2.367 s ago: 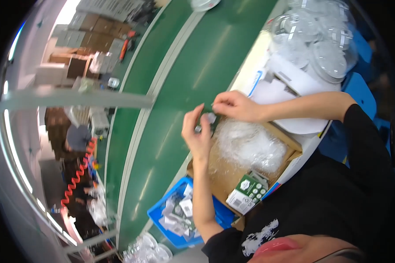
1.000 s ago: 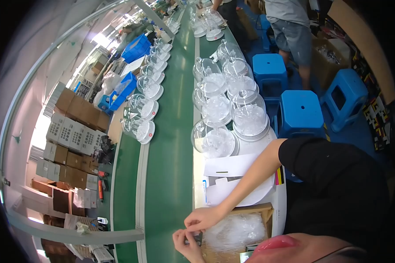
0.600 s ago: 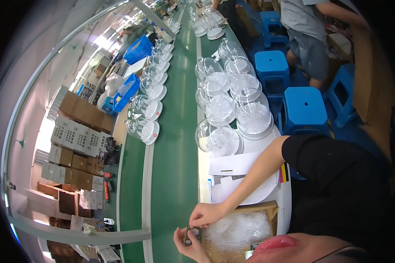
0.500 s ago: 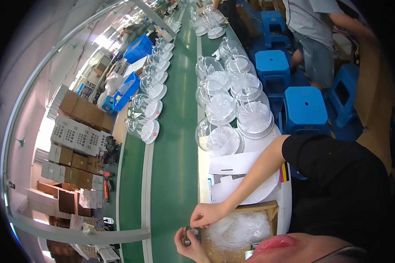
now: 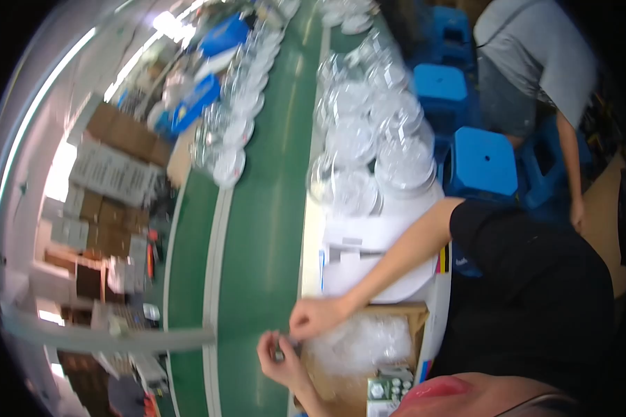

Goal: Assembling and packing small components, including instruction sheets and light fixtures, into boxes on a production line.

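Observation:
My left hand [image 5: 284, 365] is closed round a small dark object [image 5: 279, 354], blurred and mostly hidden by the fingers, over the near edge of the green conveyor belt. Right beside it, my right hand [image 5: 318, 317] has its fingertips pinched together at that object; what they grip is too small to make out. Under and beside the hands lies an open cardboard box [image 5: 341, 381] with crumpled clear plastic film [image 5: 368, 345] in it. A small green and white box [image 5: 378, 397] sits at its lower edge.
Clear domes on white round bases [image 5: 351, 142] crowd the table beyond white sheets [image 5: 368, 274]. More domes [image 5: 229, 167] line the far side of the green belt [image 5: 264, 243]. Blue stools [image 5: 483, 163] and a person in grey [image 5: 528, 62] are at the right.
The view has shifted, and the domes and box appear higher. Both hands remain close together at the small object. The green and white box shows more fully. The person in grey has lowered an arm.

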The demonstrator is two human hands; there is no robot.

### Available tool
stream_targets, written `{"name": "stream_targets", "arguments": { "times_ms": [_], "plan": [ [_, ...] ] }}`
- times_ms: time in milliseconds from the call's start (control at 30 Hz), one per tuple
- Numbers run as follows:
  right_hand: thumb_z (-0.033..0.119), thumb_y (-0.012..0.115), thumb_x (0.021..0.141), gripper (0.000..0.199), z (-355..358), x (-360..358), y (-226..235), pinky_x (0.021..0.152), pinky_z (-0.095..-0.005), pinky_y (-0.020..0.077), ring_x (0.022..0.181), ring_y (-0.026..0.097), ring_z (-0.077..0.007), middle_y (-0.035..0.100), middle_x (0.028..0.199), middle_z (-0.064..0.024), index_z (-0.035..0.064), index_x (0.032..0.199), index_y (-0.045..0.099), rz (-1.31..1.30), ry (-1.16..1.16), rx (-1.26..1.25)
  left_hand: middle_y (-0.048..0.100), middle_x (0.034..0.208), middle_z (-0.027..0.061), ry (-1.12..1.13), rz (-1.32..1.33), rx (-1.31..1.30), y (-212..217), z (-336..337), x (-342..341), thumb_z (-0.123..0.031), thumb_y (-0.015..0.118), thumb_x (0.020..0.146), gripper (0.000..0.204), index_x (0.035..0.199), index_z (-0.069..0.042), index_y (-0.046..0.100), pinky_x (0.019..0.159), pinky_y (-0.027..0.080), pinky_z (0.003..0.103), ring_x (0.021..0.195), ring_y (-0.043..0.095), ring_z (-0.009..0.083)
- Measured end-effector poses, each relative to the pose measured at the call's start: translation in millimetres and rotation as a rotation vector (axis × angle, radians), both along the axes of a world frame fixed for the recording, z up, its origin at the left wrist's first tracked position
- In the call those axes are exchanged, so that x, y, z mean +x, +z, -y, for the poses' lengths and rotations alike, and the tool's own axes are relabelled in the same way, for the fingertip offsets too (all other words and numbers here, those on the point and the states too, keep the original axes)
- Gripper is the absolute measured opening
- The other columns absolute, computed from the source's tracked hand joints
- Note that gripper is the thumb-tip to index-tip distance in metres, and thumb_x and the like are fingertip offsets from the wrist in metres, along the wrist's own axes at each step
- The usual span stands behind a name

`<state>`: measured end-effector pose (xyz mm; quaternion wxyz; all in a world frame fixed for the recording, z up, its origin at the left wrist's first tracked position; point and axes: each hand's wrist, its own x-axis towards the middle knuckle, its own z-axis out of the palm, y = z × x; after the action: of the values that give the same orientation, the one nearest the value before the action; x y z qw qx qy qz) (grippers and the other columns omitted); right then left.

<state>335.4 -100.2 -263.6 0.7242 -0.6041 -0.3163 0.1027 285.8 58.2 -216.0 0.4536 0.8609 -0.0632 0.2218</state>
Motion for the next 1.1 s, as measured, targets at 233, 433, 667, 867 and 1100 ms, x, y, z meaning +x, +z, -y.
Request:
{"name": "stream_targets", "arguments": {
  "times_ms": [233, 433, 667, 867, 1100],
  "plan": [
    [0.014, 0.06, 0.086, 0.019, 11, 9, 2, 0.05, -0.0249, 0.0443, 0.055, 0.055, -0.0068, 0.061, 0.061, -0.0015, 0.0018, 0.075, 0.067, -0.119, -0.004, -0.093, 0.068, 0.095, 0.0091, 0.003, -0.015, -0.052, 7, 9, 13, 0.002, 0.065, 0.084, 0.023, 0.107, 0.0, 0.062, 0.078, 0.05, 0.027, 0.086, 0.064, 0.0147],
    [0.012, 0.056, 0.089, 0.022, 4, 4, 11, 0.05, -0.0223, 0.0457, 0.054, 0.057, -0.008, 0.062, 0.065, -0.0038, -0.0017, 0.075, 0.065, -0.208, 0.051, -0.085, 0.068, 0.093, 0.0078, 0.008, 0.013, -0.046, 4, -6, 7, 0.001, 0.067, 0.082, 0.024, 0.106, -0.002, 0.063, 0.079, 0.049, 0.027, 0.089, 0.065, 0.0156],
    [0.012, 0.054, 0.091, 0.024, 9, -1, 15, 0.049, -0.0219, 0.0424, 0.053, 0.052, -0.0068, 0.056, 0.059, -0.0023, -0.0014, 0.072, 0.062, -0.277, 0.065, -0.028, 0.067, 0.095, 0.0064, -0.046, 0.007, -0.07, 3, 0, 5, 0.003, 0.067, 0.081, 0.03, 0.11, -0.002, 0.061, 0.08, 0.049, 0.025, 0.087, 0.062, 0.0123],
    [0.015, 0.056, 0.089, 0.026, 10, 2, 16, 0.05, -0.0224, 0.0425, 0.053, 0.053, -0.0076, 0.056, 0.057, -0.0025, -0.0015, 0.071, 0.062, -0.29, 0.069, -0.044, 0.067, 0.095, 0.0041, -0.024, -0.02, -0.015, 5, 2, 6, 0.003, 0.069, 0.079, 0.034, 0.112, -0.003, 0.059, 0.079, 0.047, 0.025, 0.088, 0.059, 0.0108],
    [0.012, 0.052, 0.091, 0.024, 6, -1, 17, 0.047, -0.0224, 0.0418, 0.051, 0.05, -0.0071, 0.054, 0.057, -0.0011, -0.0008, 0.072, 0.061, -0.266, 0.078, -0.014, 0.067, 0.094, 0.0047, -0.048, 0.008, -0.005, 1, -2, 6, 0.003, 0.069, 0.078, 0.038, 0.114, -0.004, 0.059, 0.073, 0.048, 0.024, 0.08, 0.057, 0.0098]
  ]
}}
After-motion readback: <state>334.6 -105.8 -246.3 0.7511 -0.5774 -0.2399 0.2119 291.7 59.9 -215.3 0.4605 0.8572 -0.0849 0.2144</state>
